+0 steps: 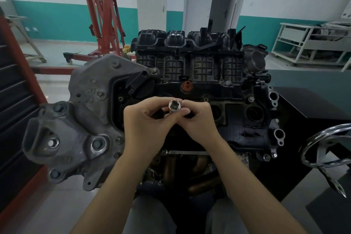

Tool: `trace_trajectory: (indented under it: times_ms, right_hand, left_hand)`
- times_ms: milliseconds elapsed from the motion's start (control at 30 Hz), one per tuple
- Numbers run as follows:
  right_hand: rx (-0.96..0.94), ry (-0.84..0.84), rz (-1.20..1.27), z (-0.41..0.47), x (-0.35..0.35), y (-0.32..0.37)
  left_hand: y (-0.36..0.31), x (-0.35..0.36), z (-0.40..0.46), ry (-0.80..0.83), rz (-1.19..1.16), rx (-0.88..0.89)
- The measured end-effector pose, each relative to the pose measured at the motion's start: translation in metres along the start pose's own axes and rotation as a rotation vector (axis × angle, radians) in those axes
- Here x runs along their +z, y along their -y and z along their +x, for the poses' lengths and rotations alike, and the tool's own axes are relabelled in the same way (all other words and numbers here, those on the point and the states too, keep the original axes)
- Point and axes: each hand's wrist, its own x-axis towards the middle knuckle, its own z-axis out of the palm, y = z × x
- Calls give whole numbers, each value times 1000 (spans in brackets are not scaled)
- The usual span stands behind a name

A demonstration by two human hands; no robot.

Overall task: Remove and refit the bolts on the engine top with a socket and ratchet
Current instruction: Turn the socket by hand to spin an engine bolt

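Engine [190, 85] fills the middle, black cover on top, its long axis running left to right. Above it, left hand [146, 118] and right hand [197, 119] together pinch a chrome socket [175, 107], square drive hole facing the camera. Its lower length is hidden behind fingers; no ratchet can be made out.
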Motion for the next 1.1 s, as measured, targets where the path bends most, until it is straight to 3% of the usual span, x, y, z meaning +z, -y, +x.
trace_trajectory:
  times_ms: [133,233,433,533,633,833,933,1000,1100]
  right_hand:
    - [-32,101,-47,1,0,5]
    - [-18,47,-37,0,0,0]
    - [-30,16,-34,0,2,-2]
    - [-58,105,-69,1,1,3]
    - [-24,63,-72,0,0,-2]
    - [-42,2,-36,0,3,-1]
    - [-57,104,-40,1,2,3]
    - [-31,85,-53,0,1,0]
    - [-36,20,-74,-3,3,-7]
  left_hand:
    - [1,-3,0,129,-141,-29]
    - [0,-6,2,239,-214,-55]
    - [-2,-3,1,64,65,38]
    - [-3,-6,1,149,-84,-8]
    - [-4,-10,4,262,-191,-30]
    - [-3,-5,3,80,40,12]
    - [-2,-7,3,196,-121,-47]
    - [-2,-9,3,290,-172,-44]
    - [-2,-8,4,212,-45,17]
